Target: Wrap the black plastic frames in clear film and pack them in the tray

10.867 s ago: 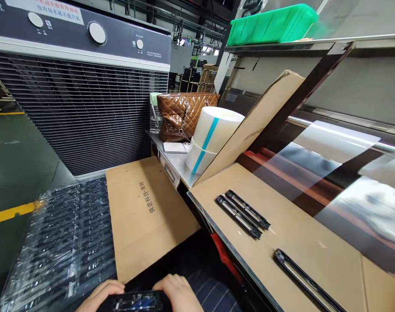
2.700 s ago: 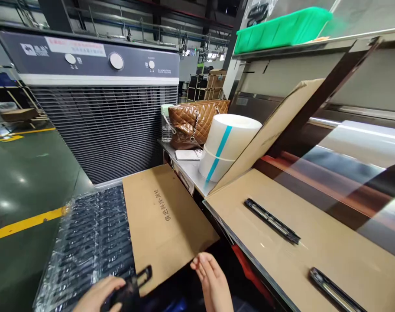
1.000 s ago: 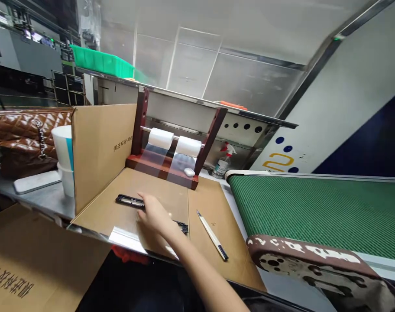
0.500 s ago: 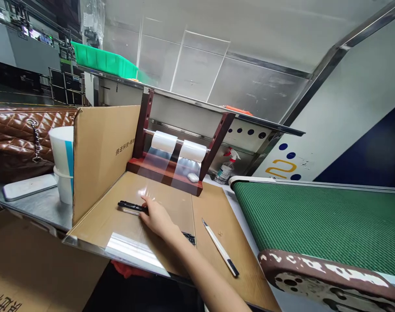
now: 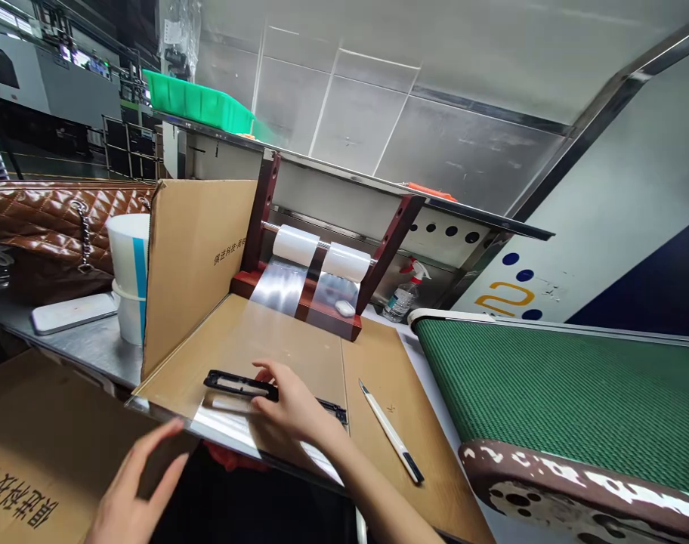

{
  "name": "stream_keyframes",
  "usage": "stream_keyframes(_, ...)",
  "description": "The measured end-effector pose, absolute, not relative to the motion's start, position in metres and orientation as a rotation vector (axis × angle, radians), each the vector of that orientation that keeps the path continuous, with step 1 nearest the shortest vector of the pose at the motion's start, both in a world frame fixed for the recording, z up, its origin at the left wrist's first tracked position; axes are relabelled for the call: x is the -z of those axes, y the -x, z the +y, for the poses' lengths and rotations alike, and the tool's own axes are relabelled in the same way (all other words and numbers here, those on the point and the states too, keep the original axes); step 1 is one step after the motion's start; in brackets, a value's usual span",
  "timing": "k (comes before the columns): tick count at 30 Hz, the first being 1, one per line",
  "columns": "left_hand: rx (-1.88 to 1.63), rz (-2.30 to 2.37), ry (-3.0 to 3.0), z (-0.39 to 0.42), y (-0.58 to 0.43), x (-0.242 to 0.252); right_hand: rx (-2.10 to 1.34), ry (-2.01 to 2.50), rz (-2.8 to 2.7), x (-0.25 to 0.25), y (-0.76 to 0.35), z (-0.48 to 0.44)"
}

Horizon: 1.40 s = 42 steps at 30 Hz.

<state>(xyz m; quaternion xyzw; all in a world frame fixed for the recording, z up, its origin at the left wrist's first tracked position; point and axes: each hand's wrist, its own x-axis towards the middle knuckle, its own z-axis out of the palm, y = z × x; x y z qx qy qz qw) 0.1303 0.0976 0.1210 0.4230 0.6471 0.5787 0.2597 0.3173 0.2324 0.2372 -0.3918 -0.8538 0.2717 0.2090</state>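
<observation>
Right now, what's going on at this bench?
A person's right hand holds a black plastic frame on clear film over a cardboard sheet, beside a second black frame. The open left hand is near the sheet's front edge. A utility knife lies to the right; two film rolls sit on a wooden stand behind.

A glossy quilted leather handbag (image 5: 50, 227) is seen at far left on a brushed steel tabletop (image 5: 78, 340). Matt corrugated cardboard (image 5: 378, 370) is laid at centre under a black plastic frame (image 5: 239, 384), and a rough woven green conveyor belt (image 5: 571, 385) is seen at right.
</observation>
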Motion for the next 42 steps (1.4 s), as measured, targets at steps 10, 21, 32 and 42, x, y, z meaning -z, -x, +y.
stream_keyframes(10,-1.288,1.747,-1.404,0.145,-0.104,-0.147,-1.052,0.939,-2.269,-0.236,-0.327,0.19)
stream_keyframes(21,-1.52,1.331,-0.883,0.116,-0.128,-0.151,-1.065,0.879,-2.24,-0.227,-0.327,0.168)
stream_keyframes(32,-1.628,1.096,-0.555,0.114,-0.138,-0.144,-0.92,0.885,-2.246,-0.215,-0.319,0.174)
stream_keyframes(42,-1.657,1.264,-0.446,0.077,-0.136,-0.127,-0.742,0.955,-2.301,-0.217,-0.309,0.173)
